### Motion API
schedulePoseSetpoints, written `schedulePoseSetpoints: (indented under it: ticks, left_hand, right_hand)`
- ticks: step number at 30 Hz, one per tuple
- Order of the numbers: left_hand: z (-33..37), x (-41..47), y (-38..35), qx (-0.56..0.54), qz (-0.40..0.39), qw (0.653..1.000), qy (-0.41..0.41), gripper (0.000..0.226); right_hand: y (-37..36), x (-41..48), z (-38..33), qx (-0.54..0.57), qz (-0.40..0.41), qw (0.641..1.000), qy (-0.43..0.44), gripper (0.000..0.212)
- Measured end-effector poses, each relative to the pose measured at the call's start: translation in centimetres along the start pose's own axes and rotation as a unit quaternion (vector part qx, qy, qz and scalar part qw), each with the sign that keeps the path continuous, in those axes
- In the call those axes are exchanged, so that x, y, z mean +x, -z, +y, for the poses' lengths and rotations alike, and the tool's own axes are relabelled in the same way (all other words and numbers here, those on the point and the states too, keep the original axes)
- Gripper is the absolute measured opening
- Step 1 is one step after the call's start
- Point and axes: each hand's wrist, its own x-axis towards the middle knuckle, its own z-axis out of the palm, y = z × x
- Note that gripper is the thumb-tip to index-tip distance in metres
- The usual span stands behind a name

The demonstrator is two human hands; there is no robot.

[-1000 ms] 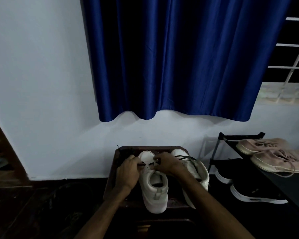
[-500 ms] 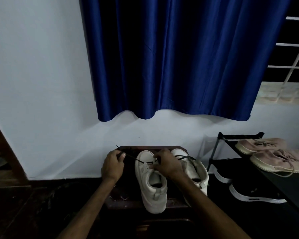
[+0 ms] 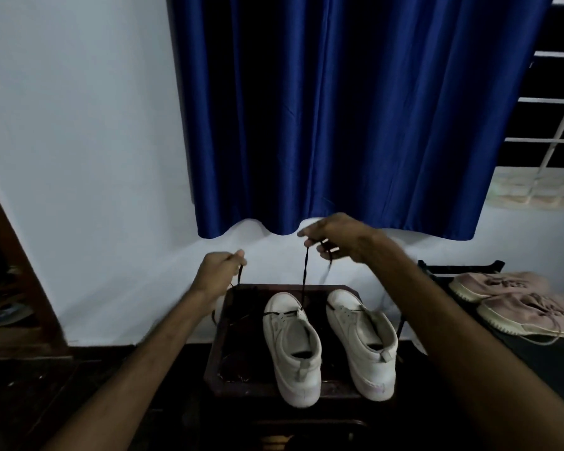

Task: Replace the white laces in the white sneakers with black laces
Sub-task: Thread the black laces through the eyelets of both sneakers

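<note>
Both hands are raised above a small dark wooden table (image 3: pixel 220 359), each pinching one end of a flat black lace (image 3: pixel 304 275). The left hand (image 3: pixel 219 271) has its fingers curled, with thumb and forefinger closed on its end. The right hand (image 3: pixel 336 237), held higher, nips the other end between its fingertips, a short tail dangling under the palm. The lace runs down to the lowest eyelets of a white leather sneaker (image 3: pixel 293 349) standing on the table and crosses its toe end as one bar. A second white sneaker (image 3: pixel 362 343) stands just beside it.

The right strand looks straight and taut, while the left is hard to follow against the dark table. A harder pull on the right could therefore leave uneven ends, or draw the left end back through its eyelet. An upward tug could tip the sneaker or drag it against its neighbour. Any twist in the flat lace would set at the bar.
</note>
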Motion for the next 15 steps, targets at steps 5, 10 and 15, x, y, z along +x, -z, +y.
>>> schedulePoseSetpoints:
  ticks: [5, 10, 15]
  left_hand:
    - [8.2, -1.1, 0.9, -0.125, -0.05, 0.991, 0.002, 0.024]
    - [14.5, -2.5, 2.2, -0.131, -0.047, 0.988, -0.06, 0.022]
    - [18.5, -3.7, 3.3, -0.153, -0.051, 0.979, -0.122, 0.023]
  right_hand:
    - [-0.4, -1.2, -4.5, 0.131, -0.045, 0.988, 0.068, 0.02]
    - [-0.9, -2.1, -7.1, 0.236, -0.071, 0.962, 0.122, 0.025]
    - [-0.9, -2.7, -8.6, 0.269, -0.08, 0.944, 0.172, 0.042]
